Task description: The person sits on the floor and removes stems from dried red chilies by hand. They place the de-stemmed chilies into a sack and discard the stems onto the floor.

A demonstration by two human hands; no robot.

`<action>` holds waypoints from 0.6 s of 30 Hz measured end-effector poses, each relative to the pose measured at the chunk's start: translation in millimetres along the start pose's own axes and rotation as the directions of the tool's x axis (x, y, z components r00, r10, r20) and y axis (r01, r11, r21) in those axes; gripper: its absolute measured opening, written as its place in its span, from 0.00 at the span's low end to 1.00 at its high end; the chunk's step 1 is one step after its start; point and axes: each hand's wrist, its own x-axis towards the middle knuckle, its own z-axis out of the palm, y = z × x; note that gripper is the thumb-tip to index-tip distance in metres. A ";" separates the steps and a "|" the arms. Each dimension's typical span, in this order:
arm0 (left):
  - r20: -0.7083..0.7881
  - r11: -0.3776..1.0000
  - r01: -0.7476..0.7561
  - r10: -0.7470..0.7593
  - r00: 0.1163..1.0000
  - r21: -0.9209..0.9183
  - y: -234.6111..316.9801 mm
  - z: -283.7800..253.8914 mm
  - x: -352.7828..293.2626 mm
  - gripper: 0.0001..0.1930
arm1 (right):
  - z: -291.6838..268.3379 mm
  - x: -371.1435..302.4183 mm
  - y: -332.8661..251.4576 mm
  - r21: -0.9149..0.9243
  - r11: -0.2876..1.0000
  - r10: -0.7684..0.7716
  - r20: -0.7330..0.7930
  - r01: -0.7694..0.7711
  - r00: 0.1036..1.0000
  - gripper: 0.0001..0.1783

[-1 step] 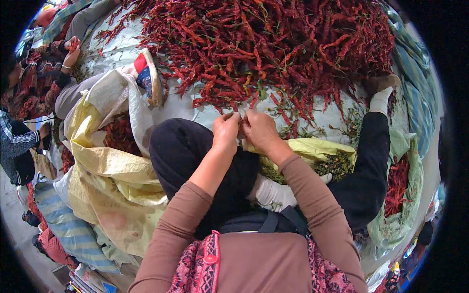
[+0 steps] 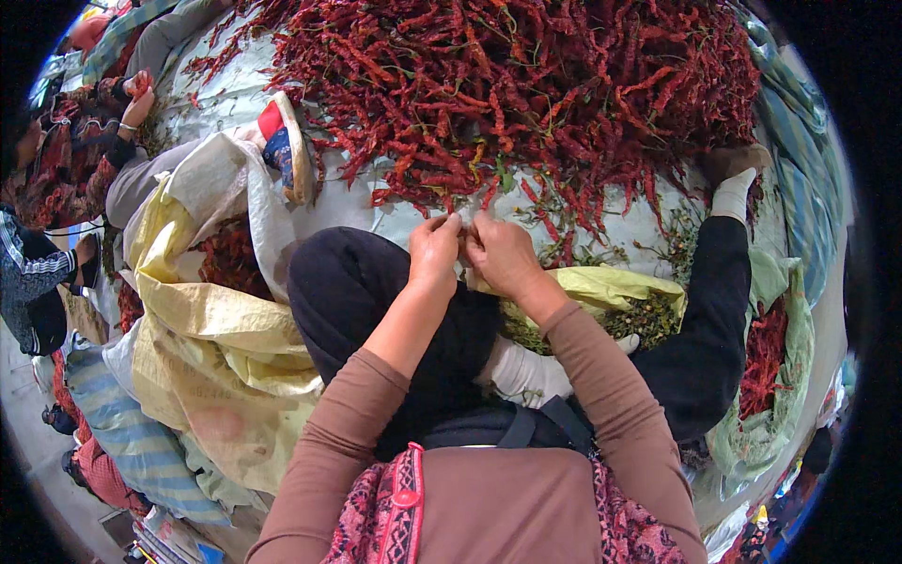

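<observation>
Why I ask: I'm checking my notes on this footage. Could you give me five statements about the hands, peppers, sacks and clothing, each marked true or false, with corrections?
1. The bare left hand and bare right hand are close together. True.
2. The heap of long, wrinkled red chili peppers lies beyond the hands. True.
3. The left hand is deep inside a sack. False: it is beside the right hand, near the heap's closest edge.
4. The open, pale yellow woven sack on the person's left has red peppers inside. True.
5. The person wears blue sleeves. False: the cloth sleeves are brown.
</observation>
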 end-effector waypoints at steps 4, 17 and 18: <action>0.033 0.998 0.019 -0.017 0.999 -0.057 13.3 7.5 -18.5 0.09 | -14.8 -22.9 -2.9 0.026 0.989 -0.148 -0.049 0.149 0.988 0.10; 0.513 0.234 -0.618 0.384 0.768 0.751 5.6 12.8 -45.5 0.06 | -58.4 -30.2 23.3 -0.075 0.956 -0.264 0.198 0.283 0.944 0.05; 0.537 0.215 -0.618 0.336 0.774 0.756 4.3 10.5 -45.5 0.07 | -57.1 -35.6 20.8 -0.112 0.963 -0.220 0.200 0.245 0.955 0.05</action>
